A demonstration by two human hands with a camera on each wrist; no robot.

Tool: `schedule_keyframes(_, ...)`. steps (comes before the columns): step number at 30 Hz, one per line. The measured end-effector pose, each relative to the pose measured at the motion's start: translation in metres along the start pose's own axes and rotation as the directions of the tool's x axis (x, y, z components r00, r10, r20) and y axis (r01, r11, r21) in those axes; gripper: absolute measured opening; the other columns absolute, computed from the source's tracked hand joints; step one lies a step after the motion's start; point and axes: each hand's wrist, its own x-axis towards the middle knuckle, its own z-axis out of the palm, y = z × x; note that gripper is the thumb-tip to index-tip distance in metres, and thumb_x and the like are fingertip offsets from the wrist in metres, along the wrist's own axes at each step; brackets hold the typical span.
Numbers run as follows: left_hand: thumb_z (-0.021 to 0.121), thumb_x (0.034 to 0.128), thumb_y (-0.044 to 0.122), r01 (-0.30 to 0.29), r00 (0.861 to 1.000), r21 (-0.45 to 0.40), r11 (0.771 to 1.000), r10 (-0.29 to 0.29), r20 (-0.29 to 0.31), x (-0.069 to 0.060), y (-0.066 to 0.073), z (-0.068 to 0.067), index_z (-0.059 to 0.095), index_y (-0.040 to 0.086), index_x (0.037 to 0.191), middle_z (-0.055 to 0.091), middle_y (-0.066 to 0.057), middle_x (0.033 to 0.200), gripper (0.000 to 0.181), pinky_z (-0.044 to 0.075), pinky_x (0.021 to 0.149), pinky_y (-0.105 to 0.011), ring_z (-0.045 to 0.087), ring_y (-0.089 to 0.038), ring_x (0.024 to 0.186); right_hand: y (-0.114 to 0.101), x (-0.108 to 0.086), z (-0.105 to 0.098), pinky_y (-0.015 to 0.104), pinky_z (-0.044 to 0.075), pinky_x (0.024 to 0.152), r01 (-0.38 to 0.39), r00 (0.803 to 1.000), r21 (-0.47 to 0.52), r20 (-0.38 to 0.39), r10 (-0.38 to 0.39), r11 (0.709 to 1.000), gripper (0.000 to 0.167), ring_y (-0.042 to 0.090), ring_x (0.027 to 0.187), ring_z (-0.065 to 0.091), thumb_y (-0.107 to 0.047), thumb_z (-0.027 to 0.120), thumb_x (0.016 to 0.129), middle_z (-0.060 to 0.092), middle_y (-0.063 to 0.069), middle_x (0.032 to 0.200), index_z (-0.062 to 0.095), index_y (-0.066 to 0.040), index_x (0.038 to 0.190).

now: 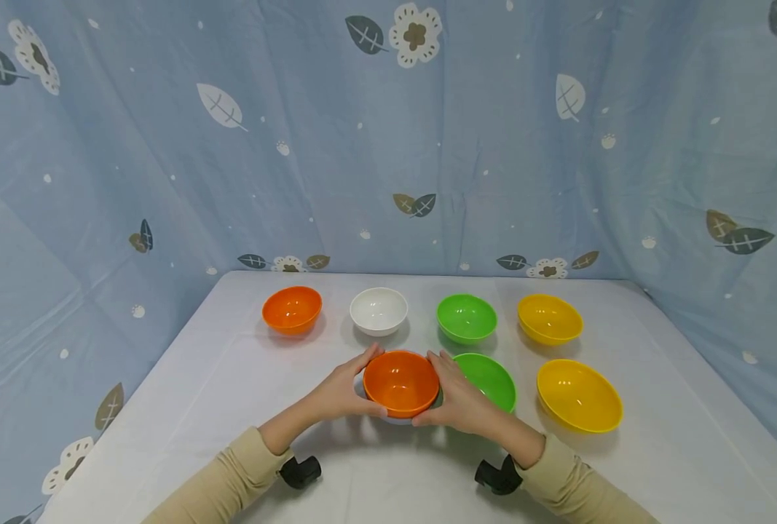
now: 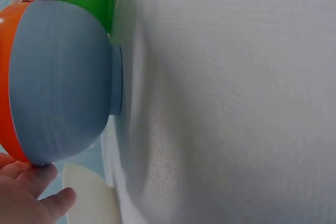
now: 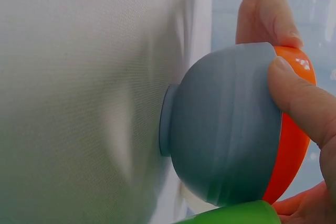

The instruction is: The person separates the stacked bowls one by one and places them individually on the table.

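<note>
An orange bowl (image 1: 401,382) sits nested inside a second bowl, whose outside looks blue-grey (image 2: 63,82) in the wrist views; from the head view only a pale strip of it shows under the orange rim. My left hand (image 1: 349,389) holds the pair from the left, thumb at the near side and fingers toward the back. On the opposite side my right hand (image 1: 456,400) grips them, its thumb (image 3: 302,95) pressing near where the two rims meet. Whether the lower bowl's foot (image 3: 167,121) touches the table cannot be told. Right behind my right hand stands a green bowl (image 1: 489,382).
Along the back stand an orange bowl (image 1: 293,311), a white bowl (image 1: 379,313), a green bowl (image 1: 467,319) and a yellow bowl (image 1: 550,320). Another yellow bowl (image 1: 578,397) is at the right. A white cloth covers the table (image 1: 231,378); a patterned blue curtain (image 1: 336,145) hangs behind.
</note>
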Motion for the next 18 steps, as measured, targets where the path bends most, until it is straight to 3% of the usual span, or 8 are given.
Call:
schedule_keyframes(12,0.082,0.0635,0.039,-0.042,0.998,-0.101,0.994,0.046,0.032,0.0022,0.0001,-0.0013,0.012,0.002,0.146,0.026,-0.015,0.148,0.115,0.021,0.106,-0.057,0.030,-0.032,0.132,-0.0009,0.0012,0.0009,0.061,0.028,0.100,-0.024,1.000,-0.007,-0.007,0.024,1.000,0.107,0.039,0.137,0.014,-0.035,0.084,0.061,0.028,0.019,0.146,0.025,0.004,0.141)
schedule_keyframes(18,0.083,0.0627,0.039,0.011,0.996,-0.130,0.991,0.000,0.089,0.0041,-0.0001,0.0004,0.004,0.002,0.147,0.018,-0.014,0.151,0.121,0.026,0.106,-0.053,0.024,-0.032,0.134,-0.0007,0.0005,0.0005,0.062,0.028,0.099,-0.023,1.000,-0.003,-0.008,0.022,1.000,0.107,0.040,0.137,0.014,-0.038,0.083,0.062,0.027,0.021,0.146,0.025,0.005,0.141)
